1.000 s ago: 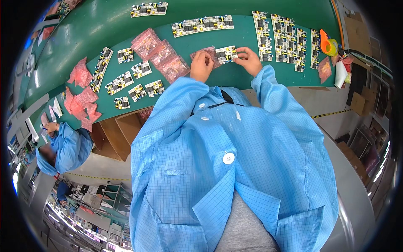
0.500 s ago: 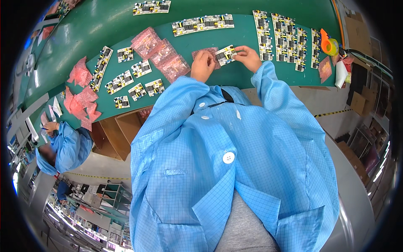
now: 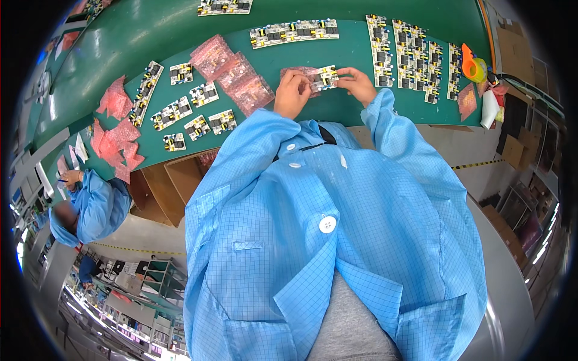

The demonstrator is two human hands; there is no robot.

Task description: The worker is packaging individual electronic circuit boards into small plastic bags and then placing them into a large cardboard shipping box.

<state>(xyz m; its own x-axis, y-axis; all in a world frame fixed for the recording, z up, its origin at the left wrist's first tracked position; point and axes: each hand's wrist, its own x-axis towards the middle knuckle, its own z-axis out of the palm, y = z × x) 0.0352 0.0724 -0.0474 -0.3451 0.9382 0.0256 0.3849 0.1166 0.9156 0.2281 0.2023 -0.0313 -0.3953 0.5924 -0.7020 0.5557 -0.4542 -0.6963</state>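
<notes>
Taking the small white rectangular circuit board with black and yellow components (image 3: 326, 77) as the clock's centre, it sits between the two hands over the green flat-topped workbench (image 3: 346, 53); the right hand (image 3: 360, 88), at 3 o'clock, is partly closed, thumb and fingertips pinching the board's right edge; the left hand (image 3: 291, 96), at about 8 o'clock, is curled with its fingertips drawn close together on the translucent pink bubble-wrap pouch (image 3: 309, 70), which meets the board's left end; I cannot tell how far the board reaches into it; at 9 o'clock, just beyond the left forearm, overlapping pink bubble-wrap packets (image 3: 233, 75) lie in a slanting row; farther out, between 8 and 9 o'clock, are a cluster of loose white component boards (image 3: 197, 127) and crumpled pink bubble-wrap sheets (image 3: 115, 143); at 11 o'clock lies a long white strip of joined boards (image 3: 295, 33); between 2 and 3 o'clock stand upright columns of similar boards (image 3: 412, 55), with a rounded orange-and-yellow object (image 3: 475, 69) beyond them; well away at 8 o'clock, a blue-sleeved co-worker (image 3: 99, 204) bends at the bench.
</notes>
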